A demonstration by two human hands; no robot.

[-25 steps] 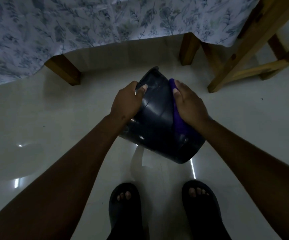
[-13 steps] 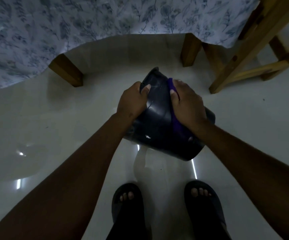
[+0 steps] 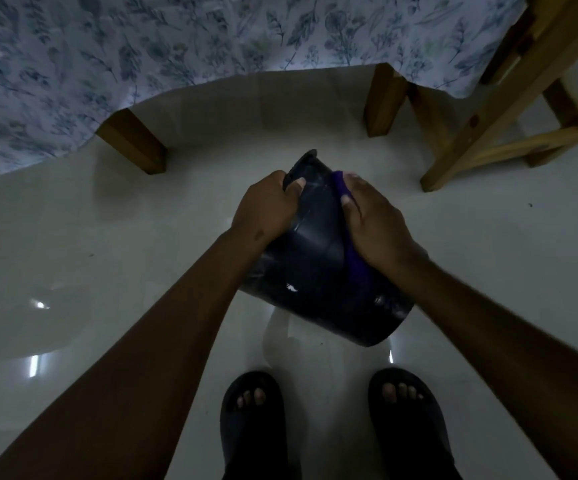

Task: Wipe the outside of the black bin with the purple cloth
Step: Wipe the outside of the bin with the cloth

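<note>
The black bin is held tilted above the pale floor, its rim end pointing away from the person and its closed base end nearer the feet. No part of the bin appears to rest on the floor.

The left hand is closed on the bin's left side near the rim, fingers curled around the edge and thumb laid across the outer wall. It carries no cloth.

The right hand lies on the bin's right outer wall, fingers together and extended toward the rim. The purple cloth is pressed between this palm and the wall; a strip of cloth shows along the inner edge of the hand, from the fingertips down to the wrist.

The two hands sit on opposite sides of the bin, separated by its dark upper wall.

Two feet in dark sandals stand below the bin. Wooden legs and a leaf-patterned cloth lie beyond it.
</note>
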